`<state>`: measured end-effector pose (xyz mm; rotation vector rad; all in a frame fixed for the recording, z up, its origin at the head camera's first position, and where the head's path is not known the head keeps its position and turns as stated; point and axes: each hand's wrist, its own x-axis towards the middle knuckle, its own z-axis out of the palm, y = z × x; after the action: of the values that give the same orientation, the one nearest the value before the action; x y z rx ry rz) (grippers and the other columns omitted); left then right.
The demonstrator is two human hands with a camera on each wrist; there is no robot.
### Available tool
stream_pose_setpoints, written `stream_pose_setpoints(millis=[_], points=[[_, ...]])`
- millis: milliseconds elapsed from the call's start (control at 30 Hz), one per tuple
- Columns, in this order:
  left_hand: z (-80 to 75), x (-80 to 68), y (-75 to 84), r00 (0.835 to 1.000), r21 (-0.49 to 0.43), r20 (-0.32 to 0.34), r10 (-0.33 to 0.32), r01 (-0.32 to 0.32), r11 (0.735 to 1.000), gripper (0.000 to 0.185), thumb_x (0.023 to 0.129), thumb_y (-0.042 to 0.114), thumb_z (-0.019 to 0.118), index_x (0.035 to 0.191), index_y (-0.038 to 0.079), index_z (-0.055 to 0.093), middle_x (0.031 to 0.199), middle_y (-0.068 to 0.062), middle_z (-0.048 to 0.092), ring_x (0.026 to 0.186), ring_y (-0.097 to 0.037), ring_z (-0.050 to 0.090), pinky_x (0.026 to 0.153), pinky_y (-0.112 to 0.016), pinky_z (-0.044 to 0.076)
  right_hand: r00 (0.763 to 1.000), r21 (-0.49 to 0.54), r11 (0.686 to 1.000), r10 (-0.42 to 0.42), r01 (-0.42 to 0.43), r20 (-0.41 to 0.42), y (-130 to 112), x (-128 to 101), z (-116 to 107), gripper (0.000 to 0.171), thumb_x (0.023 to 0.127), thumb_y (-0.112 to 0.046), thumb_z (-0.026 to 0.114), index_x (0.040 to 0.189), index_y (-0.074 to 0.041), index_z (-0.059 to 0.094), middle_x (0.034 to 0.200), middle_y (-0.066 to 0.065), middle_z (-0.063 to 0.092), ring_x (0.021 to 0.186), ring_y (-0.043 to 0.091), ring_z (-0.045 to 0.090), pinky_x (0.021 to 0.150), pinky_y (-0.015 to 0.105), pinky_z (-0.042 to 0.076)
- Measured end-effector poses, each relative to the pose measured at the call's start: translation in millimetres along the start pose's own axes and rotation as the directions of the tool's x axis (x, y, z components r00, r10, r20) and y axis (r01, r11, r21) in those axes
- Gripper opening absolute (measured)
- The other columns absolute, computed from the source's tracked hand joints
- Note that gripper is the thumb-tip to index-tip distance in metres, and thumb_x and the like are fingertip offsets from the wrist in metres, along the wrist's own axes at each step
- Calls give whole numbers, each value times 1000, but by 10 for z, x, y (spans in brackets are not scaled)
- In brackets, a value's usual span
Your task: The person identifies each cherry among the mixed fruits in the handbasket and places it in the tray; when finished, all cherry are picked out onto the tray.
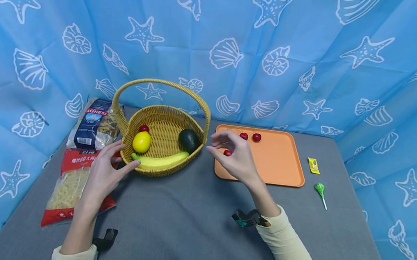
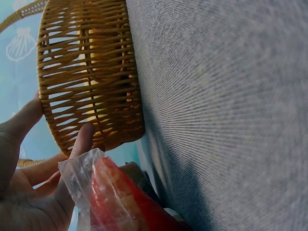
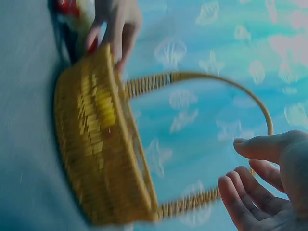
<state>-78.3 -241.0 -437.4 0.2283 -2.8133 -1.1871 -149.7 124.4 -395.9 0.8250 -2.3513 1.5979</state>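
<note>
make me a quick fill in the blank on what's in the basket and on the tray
1. In the wicker basket, the banana lies beside a yellow ____.
2. The cherries sit on the ____ tray.
3. The left hand touches the basket's ____.
4. The right hand holds ____.

Missing words: lemon; orange; rim; nothing

Left hand (image 1: 103,175) against wicker basket (image 1: 165,120), right hand (image 1: 234,154) empty above.

Left hand (image 1: 103,175) forward, fingers straight — right hand (image 1: 233,156) raised, fingers loosely curled, empty
</note>
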Motion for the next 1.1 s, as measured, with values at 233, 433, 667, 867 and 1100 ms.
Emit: stream_pose_setpoints(millis=[233,433,667,867,1100], points=[[3,6,-8,1000,5,-3,3,-3,1000,82,98,47,80,160,3,50,172,-22,41,130,-42,64,114,-62,54,982,73,997,25,-39,188,-133,420,535,28,96,-4,81,121,3,70,115,18,75,99,27,77,91,34,68],[-2,6,5,1000,-5,10,-10,11,1000,83,98,48,79,161,3,49,172,-23,40,132,-44,63,115,-62,55,929,-14,992,124,-128,349,-7,868,947,27,103,-12,74,128,-2,70,129,17,74,114,29,77,99,28,65],[-2,0,7,1000,5,2,-9,9,1000,81,99,46,80,161,4,49,171,-22,41,131,-43,64,114,-61,55,851,-61,964,259,-260,457,209,1262,1307,35,110,-16,63,141,2,65,139,19,70,127,35,70,108,42,60],[10,-1,-2,1000,17,-11,-3,3,1000,81,99,46,80,160,3,50,170,-23,43,129,-43,64,113,-62,55,777,75,867,399,-492,487,309,1343,1561,41,114,-12,51,152,3,55,145,26,62,130,41,70,112,51,59],[-1,-8,8,1000,-2,-7,8,-8,1000,83,98,48,80,161,4,49,171,-23,42,129,-44,65,113,-61,56,742,71,832,448,-550,499,318,1323,1775,44,118,-20,43,160,-7,51,155,21,58,135,36,65,111,47,58]])
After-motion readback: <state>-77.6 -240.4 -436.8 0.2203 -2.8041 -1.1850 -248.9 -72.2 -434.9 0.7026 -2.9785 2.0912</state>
